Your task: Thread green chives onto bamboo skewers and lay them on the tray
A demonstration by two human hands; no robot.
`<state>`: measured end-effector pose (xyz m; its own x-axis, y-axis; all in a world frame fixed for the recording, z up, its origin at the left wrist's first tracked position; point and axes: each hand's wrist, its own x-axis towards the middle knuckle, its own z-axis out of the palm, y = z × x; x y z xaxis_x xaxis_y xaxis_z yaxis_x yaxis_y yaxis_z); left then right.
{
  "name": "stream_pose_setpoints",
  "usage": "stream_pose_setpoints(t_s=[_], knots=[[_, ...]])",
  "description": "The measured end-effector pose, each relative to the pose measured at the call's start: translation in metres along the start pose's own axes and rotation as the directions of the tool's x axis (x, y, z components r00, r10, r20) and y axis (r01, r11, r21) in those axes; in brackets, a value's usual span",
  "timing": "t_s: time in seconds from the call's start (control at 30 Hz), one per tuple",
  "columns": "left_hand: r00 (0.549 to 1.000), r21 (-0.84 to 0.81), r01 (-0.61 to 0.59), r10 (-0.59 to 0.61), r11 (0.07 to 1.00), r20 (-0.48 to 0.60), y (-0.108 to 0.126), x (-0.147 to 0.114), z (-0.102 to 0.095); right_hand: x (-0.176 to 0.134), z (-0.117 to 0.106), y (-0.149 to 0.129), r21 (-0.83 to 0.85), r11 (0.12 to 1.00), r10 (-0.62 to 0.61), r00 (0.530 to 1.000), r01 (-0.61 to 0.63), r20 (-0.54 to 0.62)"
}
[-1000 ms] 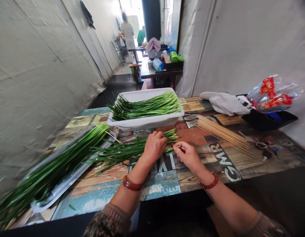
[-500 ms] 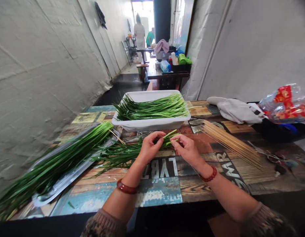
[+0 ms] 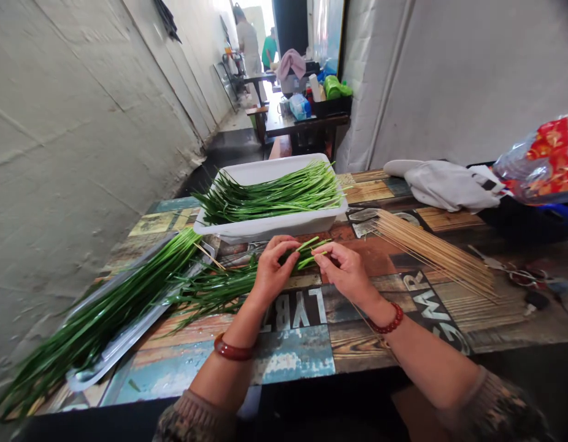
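Observation:
My left hand (image 3: 275,267) is closed round a small bunch of garlic chives (image 3: 214,285), its dark leaves trailing left over the table and its pale stem ends poking out to the right. Close beside those ends, my right hand (image 3: 343,270) pinches thumb against fingers. A thin bamboo skewer (image 3: 361,314) runs from under the right palm toward the wrist; its tip is hidden among fingers and stems. Beyond both hands, a white plastic tub (image 3: 270,231) holds more chives. A long heap of chives (image 3: 132,307) lies across a metal tray (image 3: 122,353) on the left.
Bamboo skewers (image 3: 435,255) lie in a pile at right, with scissors (image 3: 518,275) beyond them. A pale cloth cap (image 3: 449,184) and a plastic bag (image 3: 548,159) sit near the wall. Farther back stand another table (image 3: 288,126) and two people (image 3: 249,40).
The view has shifted slightly, so the tub and background sit further left and higher. Both hands stay at the stem ends, with a little more pale stem showing between them.

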<state>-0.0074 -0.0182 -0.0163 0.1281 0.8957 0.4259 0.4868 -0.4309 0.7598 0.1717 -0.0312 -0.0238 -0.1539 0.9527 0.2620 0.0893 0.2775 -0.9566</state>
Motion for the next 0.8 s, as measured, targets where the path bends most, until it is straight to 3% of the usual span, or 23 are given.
stream_pose_setpoints(t_s=[0.17,0.27,0.37,0.5,0.57,0.7,0.8], knots=[[0.989,-0.086,0.067,-0.054,0.994,0.139,0.002,0.004,0.006,0.0,-0.003,0.003,0.075,0.997,0.033,0.999,-0.033,0.0],[0.984,0.124,-0.035,0.012,0.992,0.18,0.007,0.012,0.006,0.002,-0.007,0.004,0.12,0.992,0.044,0.998,-0.039,-0.039],[0.963,0.353,-0.185,0.098,0.917,0.252,0.013,0.02,0.008,0.005,-0.013,0.001,0.153,0.988,0.042,0.995,-0.028,-0.091],[0.899,0.481,-0.319,0.101,0.817,0.426,0.018,0.024,0.015,0.007,-0.018,-0.005,0.176,0.984,0.052,0.992,-0.031,-0.116],[0.887,0.515,-0.343,0.089,0.786,0.454,0.017,0.022,0.019,0.007,-0.019,-0.006,0.184,0.982,0.052,0.994,-0.034,-0.094],[0.918,0.482,-0.304,0.117,0.822,0.379,0.013,0.021,0.022,0.008,-0.02,-0.005,0.165,0.986,0.051,0.996,-0.038,-0.078],[0.981,0.241,-0.134,0.094,0.961,0.171,0.012,0.022,0.019,0.008,-0.019,-0.003,0.15,0.987,0.062,0.995,-0.05,-0.076]])
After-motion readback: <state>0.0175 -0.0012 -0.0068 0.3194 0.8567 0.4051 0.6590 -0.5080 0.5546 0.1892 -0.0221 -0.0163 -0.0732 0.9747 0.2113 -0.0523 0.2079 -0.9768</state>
